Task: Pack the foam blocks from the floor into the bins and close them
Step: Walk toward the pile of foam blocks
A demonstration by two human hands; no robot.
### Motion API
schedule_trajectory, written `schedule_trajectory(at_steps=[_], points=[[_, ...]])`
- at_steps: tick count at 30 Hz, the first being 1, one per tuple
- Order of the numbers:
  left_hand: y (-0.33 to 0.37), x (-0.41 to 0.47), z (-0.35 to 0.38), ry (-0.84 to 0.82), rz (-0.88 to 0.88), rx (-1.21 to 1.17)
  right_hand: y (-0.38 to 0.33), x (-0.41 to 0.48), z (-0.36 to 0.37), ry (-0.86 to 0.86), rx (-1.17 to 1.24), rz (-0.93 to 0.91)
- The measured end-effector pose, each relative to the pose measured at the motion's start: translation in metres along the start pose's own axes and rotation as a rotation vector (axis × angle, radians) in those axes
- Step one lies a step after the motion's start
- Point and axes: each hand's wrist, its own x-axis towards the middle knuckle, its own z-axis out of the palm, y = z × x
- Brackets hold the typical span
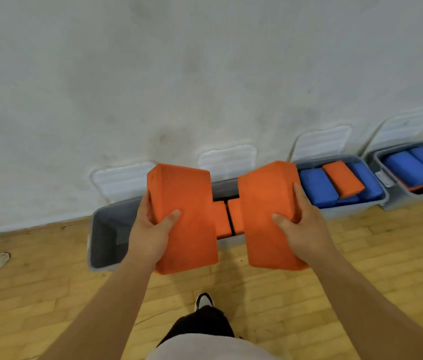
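Observation:
My left hand point(150, 229) grips an orange foam block point(184, 219), thumb on its top face. In my right hand point(301, 224) is a second orange foam block point(267, 216), held the same way. Both blocks hover side by side above the front of a grey bin point(106, 235) that stands open by the wall. Behind the held blocks, another bin holds two orange blocks point(227, 219), seen in the gap. To the right, a bin point(361, 206) holds blue blocks and one orange block point(343, 179). The far right bin point(397, 198) holds blue, green and orange blocks.
White bin lids point(122, 180) lean upright against the white wall behind each bin. The floor is yellow wood parquet. A small round white object point(0, 260) lies on the floor at left. My shoe point(204, 300) and dark trouser leg show at the bottom centre.

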Motion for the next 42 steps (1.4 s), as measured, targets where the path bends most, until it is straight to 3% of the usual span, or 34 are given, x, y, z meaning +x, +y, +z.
schedule_trajectory(at_steps=[6, 11, 18, 24, 30, 33, 36, 38, 42], points=[[0.036, 0.119, 0.066, -0.102, -0.031, 0.159, 0.02, 0.115, 0.014, -0.044, 0.036, 0.122], [0.02, 0.19, 0.124, -0.096, -0.156, 0.171, 0.052, 0.218, 0.044, -0.131, -0.038, 0.16], [-0.051, 0.278, 0.206, 0.024, -0.344, 0.266, 0.13, 0.351, 0.122, -0.411, -0.169, 0.112], [-0.161, 0.356, 0.263, 0.066, -0.466, 0.317, 0.207, 0.429, 0.215, -0.584, -0.263, 0.094], [-0.284, 0.416, 0.309, 0.016, -0.51, 0.393, 0.295, 0.481, 0.305, -0.678, -0.359, 0.054], [-0.334, 0.427, 0.329, -0.02, -0.525, 0.363, 0.337, 0.484, 0.328, -0.67, -0.647, -0.06], [-0.365, 0.431, 0.353, -0.17, -0.529, 0.45, 0.369, 0.474, 0.337, -0.672, -0.965, -0.089], [-0.373, 0.434, 0.368, -0.249, -0.532, 0.483, 0.377, 0.472, 0.34, -0.684, -0.967, -0.067], [-0.375, 0.437, 0.374, -0.251, -0.532, 0.534, 0.375, 0.475, 0.341, -0.687, -0.936, -0.054]])
